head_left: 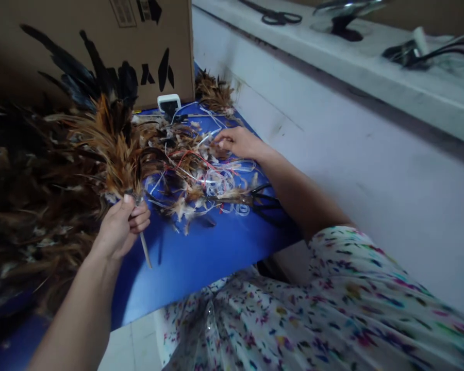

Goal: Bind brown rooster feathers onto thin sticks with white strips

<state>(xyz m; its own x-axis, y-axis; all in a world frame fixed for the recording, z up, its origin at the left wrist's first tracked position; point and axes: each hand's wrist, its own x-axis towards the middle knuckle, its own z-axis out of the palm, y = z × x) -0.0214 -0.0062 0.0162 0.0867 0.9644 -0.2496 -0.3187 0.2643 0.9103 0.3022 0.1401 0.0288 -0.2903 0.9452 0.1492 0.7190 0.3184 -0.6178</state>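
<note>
My left hand (119, 224) is wrapped round the thin stick of a feather duster (118, 149). Its brown feathers fan upward, topped by long dark plumes, while the bare stick end pokes out below my fist. Over the far side of the table, my right hand (237, 141) reaches into loose feathers (189, 198) with its fingers curled together. Whatever those fingertips pinch, if anything, is too small to make out. Clear plastic strips (220, 183) and red string (185, 153) lie tangled just below this hand.
Brown feathers (34, 206) are heaped at the left of the blue table (201, 252). Black-handled scissors (265, 201) rest under my right forearm. A cardboard box (100, 31), a white-framed object (169, 103) and another feather bunch (214, 91) stand behind. More scissors (282, 18) lie on the ledge.
</note>
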